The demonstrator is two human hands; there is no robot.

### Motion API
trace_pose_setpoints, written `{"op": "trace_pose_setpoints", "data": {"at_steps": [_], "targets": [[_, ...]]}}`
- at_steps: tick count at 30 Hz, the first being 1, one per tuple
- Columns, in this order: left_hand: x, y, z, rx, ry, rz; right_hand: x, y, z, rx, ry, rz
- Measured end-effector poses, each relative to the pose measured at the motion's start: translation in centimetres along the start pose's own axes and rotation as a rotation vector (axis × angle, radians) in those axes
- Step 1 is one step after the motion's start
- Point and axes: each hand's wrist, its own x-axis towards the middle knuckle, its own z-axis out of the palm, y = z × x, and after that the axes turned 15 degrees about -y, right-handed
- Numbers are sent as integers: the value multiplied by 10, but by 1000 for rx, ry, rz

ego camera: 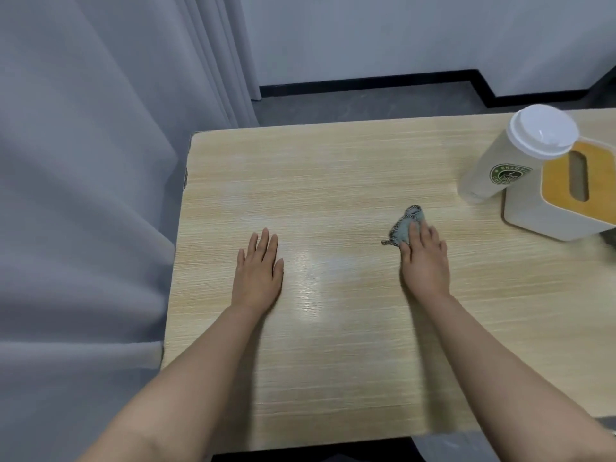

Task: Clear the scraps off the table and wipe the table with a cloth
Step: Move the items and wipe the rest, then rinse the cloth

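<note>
Cloth (407, 224): small grey-blue rag w/ dark stitched edge, bunched up, lay on the table (333, 181) right of centre, near the cup but apart from it.
Right hand (425, 261): sat on top of the cloth's near edge, fingers fairly straight and pressing it down; not curled round it as far as could be seen.
Left hand (258, 266): lay flat on the bare wood, fingers straight and close together, holding nothing, well apart from the cloth.
Handling: cloth looked soft, light, floppy, prob. no stiffness at all. Would slide easily under a flat palm; likely to roll up or slip out if pushed only by fingertips.
Where to hold: best guess was palm + fingers spread over the middle of the wad, or pinch the bunched top to lift it.
Scraps: none could be seen on the wood; wiping looked like the step in hand.
Surface: smooth pale laminate w/ a sheen at centre, poss. damp, couldn't tell.
Obstacles: lidded paper cup (510, 155) and tissue box (563, 195) stood touching at far right. Cup looked light and tippy, so a wide sweep risked knocking it.
</note>
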Motion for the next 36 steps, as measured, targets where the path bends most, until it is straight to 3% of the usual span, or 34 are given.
{"op": "trace_pose_setpoints", "data": {"at_steps": [3, 8, 11, 14, 19, 23, 25, 30, 33, 36], "targets": [[-18, 3, 10, 1, -25, 0, -18, -25, 11, 55, 4, 6], [-49, 2, 30, 7, -35, -2, -61, -97, 51, -75, -141, -480], [-60, 2, 33, 29, -61, -3, -64, -103, 55, -159, -195, -606], [-69, 2, 32, 41, -91, -15, -52, -81, 42, -143, -139, -522], [-83, 2, 35, 18, -107, -6, -40, -28, 19, -32, -54, -185], [-89, 2, 40, 22, -111, -11, -44, -34, 24, 48, -30, -11], [-92, 2, 41, 19, -112, -6, -55, -59, 36, 30, -39, -84], [-103, -6, 44, 41, -141, 33, -95, -113, 69, -129, -180, -602], [-112, -14, 46, 68, -150, 64, -88, -98, 62, -130, -148, -557], [-123, -17, 48, 77, -169, 62, -70, -57, 47, -44, -59, -290]]}}
